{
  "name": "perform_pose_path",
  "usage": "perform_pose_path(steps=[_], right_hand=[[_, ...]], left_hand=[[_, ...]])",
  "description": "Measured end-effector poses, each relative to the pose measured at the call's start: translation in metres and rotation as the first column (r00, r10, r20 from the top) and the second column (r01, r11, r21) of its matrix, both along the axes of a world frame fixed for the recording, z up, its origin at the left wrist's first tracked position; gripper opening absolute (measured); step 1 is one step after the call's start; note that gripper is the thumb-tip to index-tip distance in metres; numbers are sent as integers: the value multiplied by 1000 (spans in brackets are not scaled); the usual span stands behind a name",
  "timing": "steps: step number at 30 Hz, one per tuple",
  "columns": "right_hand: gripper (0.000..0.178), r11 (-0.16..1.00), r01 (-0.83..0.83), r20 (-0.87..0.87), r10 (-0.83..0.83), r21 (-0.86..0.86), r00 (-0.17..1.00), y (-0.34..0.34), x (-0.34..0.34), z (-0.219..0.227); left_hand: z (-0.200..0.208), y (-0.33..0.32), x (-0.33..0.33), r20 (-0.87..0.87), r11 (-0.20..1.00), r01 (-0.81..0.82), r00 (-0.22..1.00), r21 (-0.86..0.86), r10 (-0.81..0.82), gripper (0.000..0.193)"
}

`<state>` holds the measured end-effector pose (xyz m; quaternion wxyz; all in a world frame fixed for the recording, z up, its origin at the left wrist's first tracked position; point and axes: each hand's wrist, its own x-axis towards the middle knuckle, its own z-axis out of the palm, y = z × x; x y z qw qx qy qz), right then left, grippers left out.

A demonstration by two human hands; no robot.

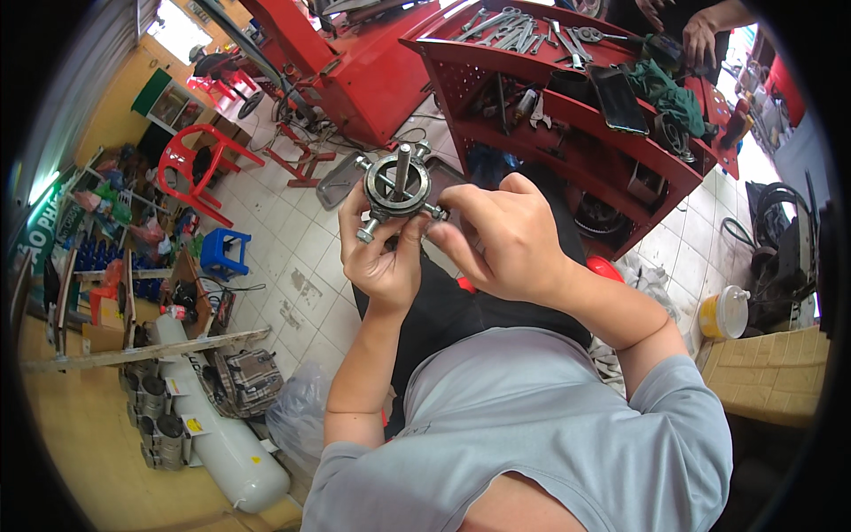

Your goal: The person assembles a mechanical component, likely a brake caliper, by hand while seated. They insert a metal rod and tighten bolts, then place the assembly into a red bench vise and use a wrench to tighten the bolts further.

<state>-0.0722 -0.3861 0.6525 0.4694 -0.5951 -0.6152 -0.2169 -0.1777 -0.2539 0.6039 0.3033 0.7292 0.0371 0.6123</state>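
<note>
A metal ring with bolts (372,184) sits in front of me, several bolts standing out around its rim and a steel rod (402,168) rising through its middle. My left hand (383,266) is closed round the near side of the ring, holding it up above my lap. At the ring's right side, the thumb and forefinger of my right hand (514,235) close round the end of one bolt (438,213). The right thumb is slightly blurred, and the fingers partly hide that bolt's tip.
Ahead stands a red tool cart (567,146) with several wrenches (523,34), a black phone (619,99) and a green cloth (665,96). Another person's hand (698,40) is over its far right corner. A grey tray (339,182) lies on the floor beyond the ring.
</note>
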Motion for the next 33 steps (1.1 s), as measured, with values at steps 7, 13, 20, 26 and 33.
perform_pose_path(steps=[7,13,20,26,33], right_hand=[[35,975,-221,-172,216,-12,961,1,3,3],[30,945,-323,-388,284,-39,877,3,5,6],[28,871,-435,-477,289,-230,830,2,14,0],[25,905,-416,-337,366,-88,867,3,12,0],[19,885,-451,-459,354,-119,815,-4,9,10]], left_hand=[[4,-1,0,83,976,132,989,-174,-119,11],[7,0,-1,93,971,164,984,-171,-150,12],[5,0,-4,75,964,167,985,-205,-154,13],[5,0,-4,91,965,174,983,-194,-159,14],[5,0,-2,92,969,168,984,-179,-153,15]])
